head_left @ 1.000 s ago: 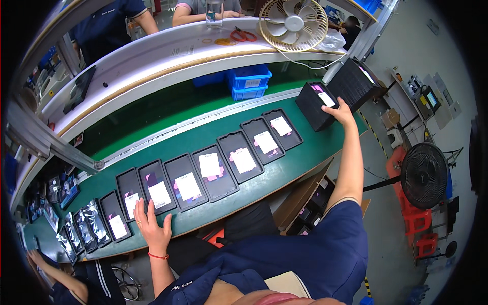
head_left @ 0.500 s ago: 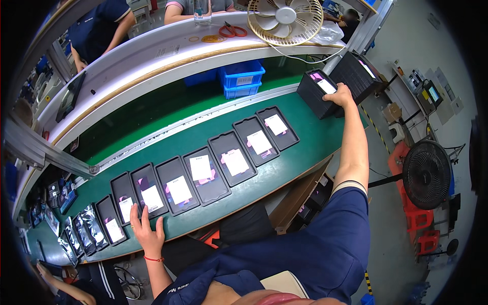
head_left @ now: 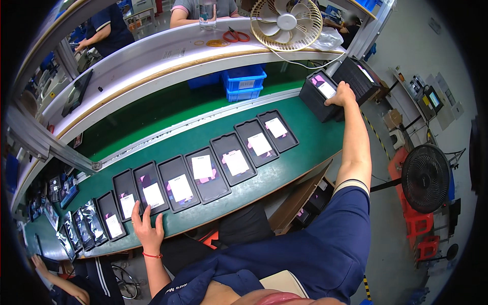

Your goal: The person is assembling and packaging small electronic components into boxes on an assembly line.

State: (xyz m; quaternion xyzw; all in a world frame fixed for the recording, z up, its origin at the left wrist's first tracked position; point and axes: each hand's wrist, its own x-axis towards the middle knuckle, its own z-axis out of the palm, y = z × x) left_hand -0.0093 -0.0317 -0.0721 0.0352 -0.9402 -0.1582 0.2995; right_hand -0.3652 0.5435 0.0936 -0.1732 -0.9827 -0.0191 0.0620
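Note:
At the far right of the green bench, my right hand (head_left: 341,95) reaches to a tall stack of black trays (head_left: 314,101). Its thumb and fingers close on the near right corner of the top tray (head_left: 320,81), which holds a purple-and-pink printed sheet and a white card. My left hand (head_left: 148,228) is at the bench's front edge, its fingers spread and holding nothing. Its fingertips are next to two black trays (head_left: 158,201) with white cards; whether they touch is unclear. More such trays lie in a slanting row, among them one at the right end (head_left: 288,141).
Silvery pouches (head_left: 93,222) lie left of the row. A second black tray stack (head_left: 354,76) stands behind the first. Blue bins (head_left: 244,81) sit under a white shelf (head_left: 168,66) bearing a fan (head_left: 286,23) and red-handled scissors (head_left: 235,35). A co-worker's hand (head_left: 38,264) is at lower left.
My view has shifted slightly. Both hands keep nearly the same places, the right on the stack and the left by the trays. In the background, a person at upper left has changed posture.

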